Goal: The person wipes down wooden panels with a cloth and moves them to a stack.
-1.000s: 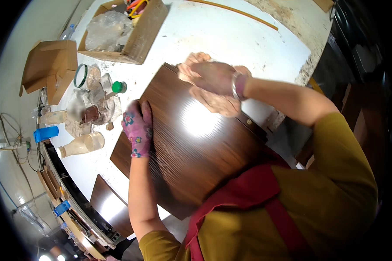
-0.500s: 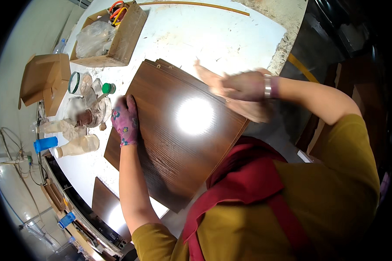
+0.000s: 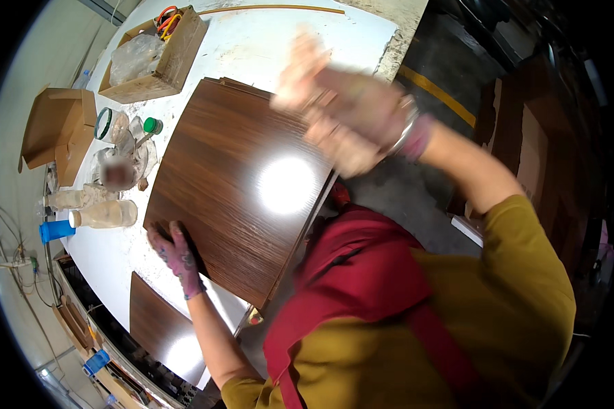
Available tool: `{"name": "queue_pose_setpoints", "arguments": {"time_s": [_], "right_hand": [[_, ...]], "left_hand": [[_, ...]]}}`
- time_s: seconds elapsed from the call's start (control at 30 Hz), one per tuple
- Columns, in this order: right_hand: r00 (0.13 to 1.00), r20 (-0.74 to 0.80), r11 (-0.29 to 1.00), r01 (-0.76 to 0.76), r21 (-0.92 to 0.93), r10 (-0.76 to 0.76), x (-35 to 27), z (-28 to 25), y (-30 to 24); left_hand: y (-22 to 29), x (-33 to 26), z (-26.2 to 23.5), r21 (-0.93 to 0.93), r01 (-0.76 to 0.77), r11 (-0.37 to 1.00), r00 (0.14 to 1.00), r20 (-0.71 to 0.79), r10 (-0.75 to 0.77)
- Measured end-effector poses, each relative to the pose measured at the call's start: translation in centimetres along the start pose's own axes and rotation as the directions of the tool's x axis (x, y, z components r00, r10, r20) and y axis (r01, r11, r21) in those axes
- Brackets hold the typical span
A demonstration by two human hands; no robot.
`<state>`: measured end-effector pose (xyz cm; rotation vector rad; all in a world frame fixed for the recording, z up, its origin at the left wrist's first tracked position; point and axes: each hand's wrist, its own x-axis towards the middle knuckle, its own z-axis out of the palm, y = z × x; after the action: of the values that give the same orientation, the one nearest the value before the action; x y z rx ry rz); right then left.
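A stack of dark brown wood-grain panels [image 3: 225, 150] lies on the white worktable, with a bright glare on the top one. My left hand [image 3: 176, 259], in a purple flowered glove, rests at the near left corner of the top panel. Its fingers are stretched out and apart. Above the panels' right edge, my right hand [image 3: 365, 105], also gloved and smeared by motion, is closed on a pale, crumpled cloth [image 3: 348, 146]. Whether the cloth touches the panel I cannot tell.
Another brown panel [image 3: 158, 317] lies at the near left. Along the left side are a cloudy bottle [image 3: 109, 214], a blue cup [image 3: 56, 230], a green-capped container [image 3: 153, 125] and an open carton [image 3: 65, 133]. Farther back stands a cardboard box [image 3: 177, 71] holding plastic bags.
My left hand has shifted nearer me along the panel's left side, its fingers now spread. My right hand has swept the cloth leftward. The top panel sits differently, covering the one that stuck out at left.
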<state>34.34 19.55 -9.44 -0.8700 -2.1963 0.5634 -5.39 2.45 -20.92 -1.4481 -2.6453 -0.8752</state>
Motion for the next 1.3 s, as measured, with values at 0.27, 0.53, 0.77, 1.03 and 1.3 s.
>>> {"name": "queue_pose_setpoints", "arguments": {"time_s": [0.27, 0.53, 0.77, 1.03, 1.3], "right_hand": [[0.968, 0.210, 0.977, 0.166, -0.131, -0.136, -3.9, 9.1, -1.9], [0.778, -0.100, 0.512, -0.306, 0.803, 0.621, -9.1, -8.4, 19.5], [0.622, -0.348, 0.658, -0.378, 0.651, 0.701, -9.1, -11.8, 11.4], [0.981, -0.181, 0.632, 0.101, 0.768, 0.063, 0.1, -3.3, -0.8], [0.904, 0.419, 0.982, 0.146, -0.117, -0.084, 4.8, 19.0, -6.1]], "left_hand": [[-0.2, -2.4, -0.1, -0.030, -0.056, 0.998, 0.998, 0.027, 0.056], [-0.7, -1.5, 1.0, -0.104, -0.088, 0.991, 0.995, -0.059, 0.082], [-3.1, -3.8, 0.6, -0.772, 0.505, 0.387, 0.810, 0.269, -0.521], [0.7, -7.1, -1.6, -0.648, 0.500, 0.574, 0.864, 0.328, -0.383], [1.1, -6.4, -1.3, -0.847, 0.349, 0.402, 0.927, 0.248, -0.282]]}}
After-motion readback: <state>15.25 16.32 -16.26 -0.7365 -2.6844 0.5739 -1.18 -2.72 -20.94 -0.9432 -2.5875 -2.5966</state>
